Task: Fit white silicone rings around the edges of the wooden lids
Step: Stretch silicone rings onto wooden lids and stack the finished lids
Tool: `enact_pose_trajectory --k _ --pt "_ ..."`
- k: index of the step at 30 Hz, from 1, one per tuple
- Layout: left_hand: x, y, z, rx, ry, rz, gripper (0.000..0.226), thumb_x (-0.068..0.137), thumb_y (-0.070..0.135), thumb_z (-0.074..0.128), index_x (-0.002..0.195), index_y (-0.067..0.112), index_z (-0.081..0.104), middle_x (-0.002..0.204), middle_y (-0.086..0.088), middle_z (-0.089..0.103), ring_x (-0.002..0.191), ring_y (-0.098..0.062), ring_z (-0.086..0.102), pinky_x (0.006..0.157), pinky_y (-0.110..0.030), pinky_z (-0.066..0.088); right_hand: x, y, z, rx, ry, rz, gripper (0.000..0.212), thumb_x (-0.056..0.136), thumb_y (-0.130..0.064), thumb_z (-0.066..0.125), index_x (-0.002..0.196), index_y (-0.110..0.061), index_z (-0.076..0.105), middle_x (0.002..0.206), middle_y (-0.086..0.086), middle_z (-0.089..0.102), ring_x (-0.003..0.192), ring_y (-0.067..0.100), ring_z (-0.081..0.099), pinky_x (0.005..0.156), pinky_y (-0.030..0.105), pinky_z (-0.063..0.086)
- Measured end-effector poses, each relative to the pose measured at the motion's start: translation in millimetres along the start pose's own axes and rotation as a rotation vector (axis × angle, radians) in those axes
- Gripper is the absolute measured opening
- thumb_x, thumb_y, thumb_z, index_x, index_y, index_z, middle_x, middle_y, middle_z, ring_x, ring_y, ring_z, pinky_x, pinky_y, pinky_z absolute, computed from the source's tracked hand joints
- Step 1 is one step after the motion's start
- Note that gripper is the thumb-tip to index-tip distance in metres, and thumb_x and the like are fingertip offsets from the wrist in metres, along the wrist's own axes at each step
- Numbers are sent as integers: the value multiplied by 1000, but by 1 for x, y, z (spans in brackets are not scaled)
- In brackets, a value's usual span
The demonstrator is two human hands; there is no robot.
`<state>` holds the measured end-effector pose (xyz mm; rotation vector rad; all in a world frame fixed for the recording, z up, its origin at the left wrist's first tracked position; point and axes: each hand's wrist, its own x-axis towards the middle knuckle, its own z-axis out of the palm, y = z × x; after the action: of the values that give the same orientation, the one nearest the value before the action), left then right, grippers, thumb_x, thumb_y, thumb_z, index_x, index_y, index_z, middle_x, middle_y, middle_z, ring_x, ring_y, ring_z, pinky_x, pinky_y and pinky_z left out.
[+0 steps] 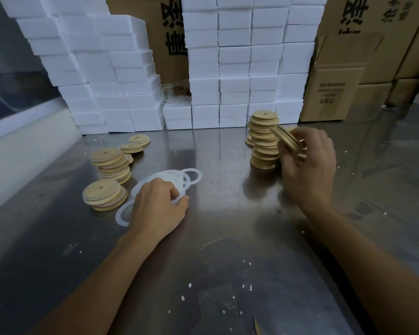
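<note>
Lids already carrying their white rings sit in short stacks near the left edge of the steel tabletop: one low pile toward the front, a taller leaning pile behind it, and a few loose ones further back toward the wall of white foam boxes. Just right of those piles lies the loose heap of silicone rings, overlapping flat on the metal. The left hand rests on the near side of that heap, its fingers curled down and pinching at a ring; whether it has one ring or several between thumb and fingers I cannot tell.

Further right, toward the back of the tabletop, stands the tall stack of bare wooden lids. Right beside it the right hand holds what look like two lids on edge, its fingers closed around them.

To do this step well, peel a single ring free, since they likely cling together. Keep only one lid in the right hand for fitting, seat the ring at one point on the rim, then walk it round with the thumb so it stretches evenly and does not twist or pop off the opposite side.

Brown cartons stand at the back right.
</note>
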<state>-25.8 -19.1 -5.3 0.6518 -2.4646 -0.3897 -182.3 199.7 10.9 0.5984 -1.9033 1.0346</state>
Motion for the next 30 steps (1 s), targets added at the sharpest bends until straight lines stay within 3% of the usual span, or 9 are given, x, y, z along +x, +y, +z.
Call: enact_pose_trajectory --k 5,7,9,13,17,21,23,26,30 --pt "-2 4 -4 -5 6 -32 20 87 18 66 71 8 72 69 -5 68 58 -10 52 49 -12 29 -8 -22 -3 185 -71 12 19 91 -10 66 109 -6 66 100 8 61 87 8 48 77 12 35" --pt "-1 6 -6 -23 23 -22 18 87 15 64 71 7 69 70 -5 67 58 -9 49 50 -15 33 -10 -31 -6 259 -127 97 20 88 -6 67 108 -9 68 100 8 63 85 14 55 77 20 45" --pt "0 7 -9 -54 45 -7 16 89 14 61 74 8 63 74 -3 64 65 -11 51 56 -24 42 -12 -41 -8 367 -203 307 22 86 -4 67 106 -14 70 99 6 67 83 16 63 75 26 53" --pt "2 10 -14 -66 86 20 10 93 12 57 83 12 55 85 -4 58 77 -17 49 64 -28 33 -14 -56 -6 624 -305 714 29 82 4 69 107 -10 72 93 7 73 74 7 67 69 23 57" --pt "2 13 -20 -20 94 102 6 90 10 63 85 7 62 89 -9 60 82 -19 45 68 -31 31 -20 -64 -2 770 -394 945 35 80 -4 75 115 -8 69 103 7 72 94 16 69 84 27 57" --pt "4 18 -25 -9 114 253 8 90 10 62 82 8 64 83 -6 62 78 -18 45 72 -32 27 -22 -65 -2 809 -396 951 30 80 -24 79 107 -11 73 104 3 73 97 13 69 83 23 55" --pt "2 22 -25 -121 110 285 10 92 12 58 82 12 61 79 2 59 73 -16 49 71 -29 30 -23 -62 -1 688 -393 924 31 80 -20 80 109 -14 73 107 1 71 101 14 67 89 28 55" --pt "-1 25 -25 -352 81 278 13 95 13 53 83 19 55 74 13 56 73 -7 55 62 -12 36 -25 -61 1 641 -408 923 22 79 -11 79 99 -19 74 109 1 70 103 16 65 94 33 54" --pt "-2 26 -23 -497 42 273 17 95 10 54 82 21 56 76 12 60 75 -8 58 63 -16 43 -26 -57 2 610 -445 880 22 78 -5 78 86 -25 74 111 3 69 97 13 64 91 33 54"
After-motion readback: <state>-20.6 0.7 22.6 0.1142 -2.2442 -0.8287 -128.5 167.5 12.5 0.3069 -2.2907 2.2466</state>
